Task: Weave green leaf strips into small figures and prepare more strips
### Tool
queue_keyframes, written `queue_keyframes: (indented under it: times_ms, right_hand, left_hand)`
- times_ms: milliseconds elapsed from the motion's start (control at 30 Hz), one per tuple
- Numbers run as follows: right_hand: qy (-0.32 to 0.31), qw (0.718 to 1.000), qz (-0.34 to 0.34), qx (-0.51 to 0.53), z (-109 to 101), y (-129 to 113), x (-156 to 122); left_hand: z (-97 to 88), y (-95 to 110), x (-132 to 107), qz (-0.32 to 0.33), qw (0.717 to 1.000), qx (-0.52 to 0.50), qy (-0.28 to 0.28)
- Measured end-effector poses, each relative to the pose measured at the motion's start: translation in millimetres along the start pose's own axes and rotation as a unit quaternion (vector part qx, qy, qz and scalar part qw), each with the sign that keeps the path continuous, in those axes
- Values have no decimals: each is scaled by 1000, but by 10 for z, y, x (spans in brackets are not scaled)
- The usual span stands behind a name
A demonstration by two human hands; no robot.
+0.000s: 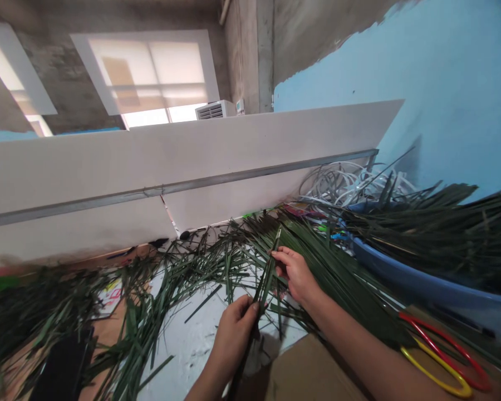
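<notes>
Long green leaf strips (267, 277) run between my two hands, slanting up and away from me. My left hand (236, 328) is closed round their lower part, thumb on top. Higher up, my right hand (293, 270) pinches the strips near their pale upper end. Below them, cut strips lie scattered over a white board (183, 356). A fan of broad green palm leaf (329, 262) spreads behind and to the right of my right hand. Scissors with red and yellow handles (438, 353) lie beside my right forearm, their blades hidden.
A blue tub (426, 281) heaped with long leaves (438, 223) stands at the right. White plastic strapping (346, 181) coils behind it. A dark flat object (62, 365) lies at lower left near piled leaf scraps (25, 312). A white partition (192, 153) borders the far side.
</notes>
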State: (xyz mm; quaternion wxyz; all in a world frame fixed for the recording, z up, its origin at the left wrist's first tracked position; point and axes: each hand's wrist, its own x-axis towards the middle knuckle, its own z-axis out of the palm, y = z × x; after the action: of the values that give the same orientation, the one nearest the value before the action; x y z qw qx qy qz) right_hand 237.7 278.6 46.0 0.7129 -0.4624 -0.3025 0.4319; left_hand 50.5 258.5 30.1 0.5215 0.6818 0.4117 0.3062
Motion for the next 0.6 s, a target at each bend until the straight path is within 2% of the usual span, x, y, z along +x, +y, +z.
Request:
queue_keyframes:
  times_ms: [167,300,500,600]
  right_hand:
    - [-112,991,70,-6,121,37,-163]
    - [-179,979,94,-26,179,105,-251]
    - [-186,978,87,-29,164,129,-241]
    - [-180,980,85,-25,145,115,-228]
  left_hand:
    - [-36,33,14,-11,996,-88,21]
    - [-74,62,11,-22,992,-121,35]
    - [-145,145,-13,-40,986,-156,53]
    - [-181,196,-24,-52,985,-159,33]
